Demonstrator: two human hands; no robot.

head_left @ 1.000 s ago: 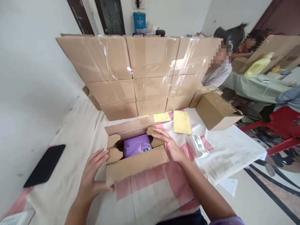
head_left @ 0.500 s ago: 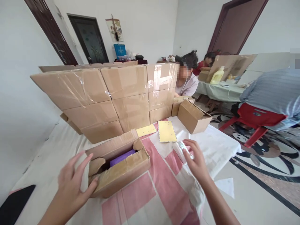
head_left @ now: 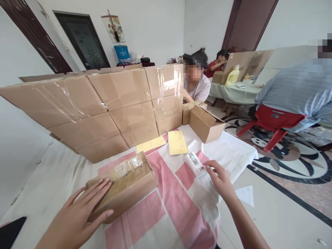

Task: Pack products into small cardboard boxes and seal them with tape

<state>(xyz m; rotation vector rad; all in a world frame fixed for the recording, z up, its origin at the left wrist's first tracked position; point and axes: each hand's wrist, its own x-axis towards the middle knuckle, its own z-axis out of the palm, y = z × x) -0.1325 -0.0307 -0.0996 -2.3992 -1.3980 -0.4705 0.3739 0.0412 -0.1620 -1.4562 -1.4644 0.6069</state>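
My left hand [head_left: 88,204] lies with fingers spread on the top of a brown cardboard box [head_left: 129,193] whose flaps are folded down, with clear tape along them. The thumb rests along its near side, and the box's inside is hidden. To the right, a small white device [head_left: 195,165] with a greyish window on top sits on the pink and white cloth. My right hand [head_left: 219,176] is beside its near right edge, fingers apart and slightly bent. The fingertips are at the device or just off it; I cannot tell which.
A wall of taped cardboard boxes [head_left: 124,103] stands behind. Two yellow cards [head_left: 177,142] lie before it. Another cardboard box [head_left: 207,123] stands at the back right, near a person [head_left: 198,81]. A red chair [head_left: 277,119] holds a seated person. A black object [head_left: 11,230] is at lower left.
The box's flaps have gone from open to closed, covering the purple item inside. My left hand has moved onto its top. My right hand has let go of the white device. The view has shifted.
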